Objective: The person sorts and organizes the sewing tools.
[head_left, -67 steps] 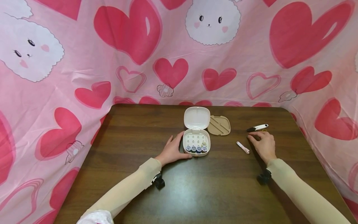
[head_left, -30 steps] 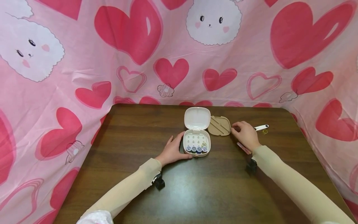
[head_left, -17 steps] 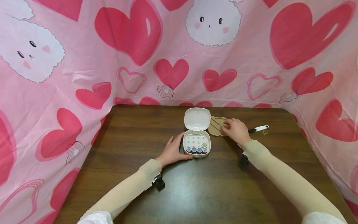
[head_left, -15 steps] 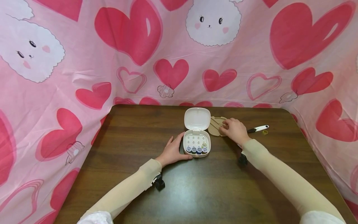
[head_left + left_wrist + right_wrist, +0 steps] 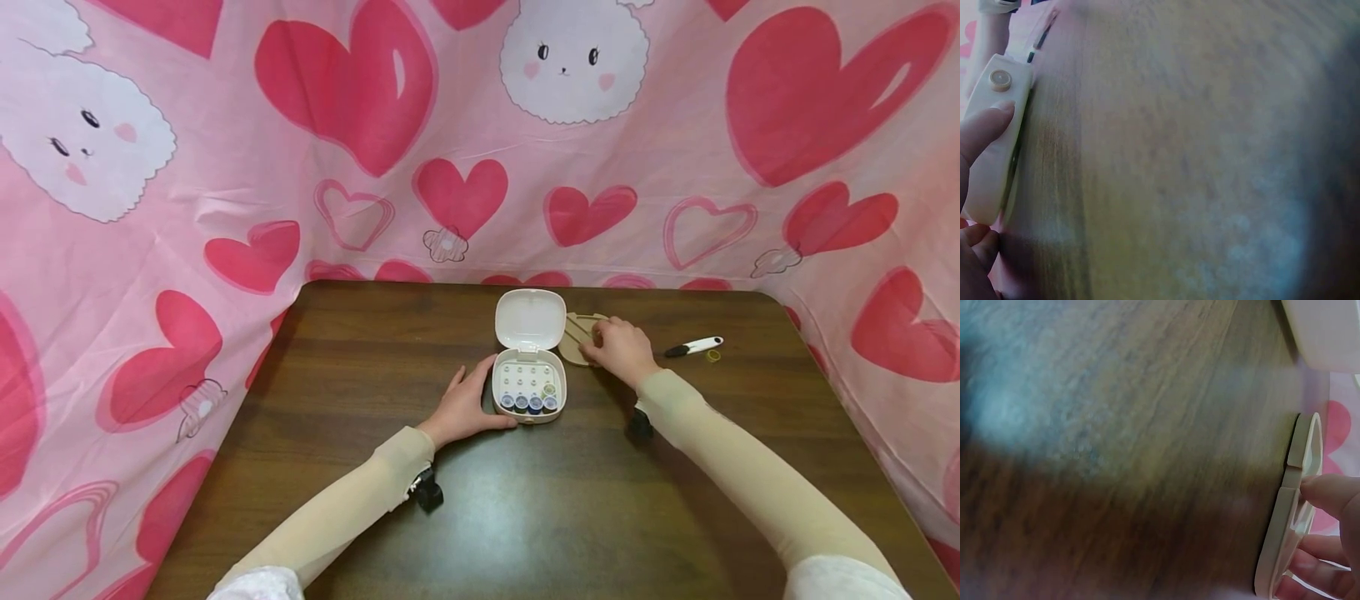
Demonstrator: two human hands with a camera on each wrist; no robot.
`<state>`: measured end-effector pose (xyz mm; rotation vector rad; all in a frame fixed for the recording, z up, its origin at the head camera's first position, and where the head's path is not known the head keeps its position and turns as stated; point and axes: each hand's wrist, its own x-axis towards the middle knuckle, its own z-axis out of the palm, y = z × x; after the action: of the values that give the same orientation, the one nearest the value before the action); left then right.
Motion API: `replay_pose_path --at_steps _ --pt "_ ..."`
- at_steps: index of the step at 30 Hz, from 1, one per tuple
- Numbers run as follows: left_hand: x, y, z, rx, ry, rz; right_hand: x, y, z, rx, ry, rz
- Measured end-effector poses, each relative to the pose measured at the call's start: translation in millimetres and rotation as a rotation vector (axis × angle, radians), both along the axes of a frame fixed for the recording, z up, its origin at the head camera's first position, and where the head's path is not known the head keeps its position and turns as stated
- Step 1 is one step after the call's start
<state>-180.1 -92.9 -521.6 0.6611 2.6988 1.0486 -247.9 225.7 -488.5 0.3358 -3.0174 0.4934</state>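
A white sewing box (image 5: 561, 414) stands on the table with its lid (image 5: 530, 318) raised. Inside, small spools of thread (image 5: 521, 403), mostly blue, line the front row, and a yellowish one sits behind at the right; bare pegs fill the back rows. My left hand (image 5: 463, 408) grips the box's left side, its thumb on the front wall below the round button (image 5: 1000, 79). Just right of the box lies a beige divided tray (image 5: 573, 353). My right hand (image 5: 621, 348) reaches over it, thumb and curled fingers at its edge and divider in the right wrist view, gripping it.
To the right lie a small white tool with a black tip (image 5: 693, 347) and a yellow ring-shaped piece (image 5: 713, 356). Pink heart-printed cloth (image 5: 460, 200) hangs behind the brown wooden table (image 5: 375, 367) and down both its sides.
My right hand has moved left from beside the black-tipped tool onto the beige tray. A pink-and-white item seen earlier is now hidden around my right forearm. My left hand stays on the box.
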Motion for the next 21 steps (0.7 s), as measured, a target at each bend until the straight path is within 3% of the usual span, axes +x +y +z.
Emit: replay_pose_path --at_steps 11,21 --pt "-0.8 -0.6 3.7 0.004 -0.002 0.002 -2.7 -1.3 -1.7 0.027 0.031 0.013" --pt "-0.1 -0.5 3.7 -0.007 -0.018 -0.005 2.3 -0.5 1.2 0.013 -0.003 -0.002"
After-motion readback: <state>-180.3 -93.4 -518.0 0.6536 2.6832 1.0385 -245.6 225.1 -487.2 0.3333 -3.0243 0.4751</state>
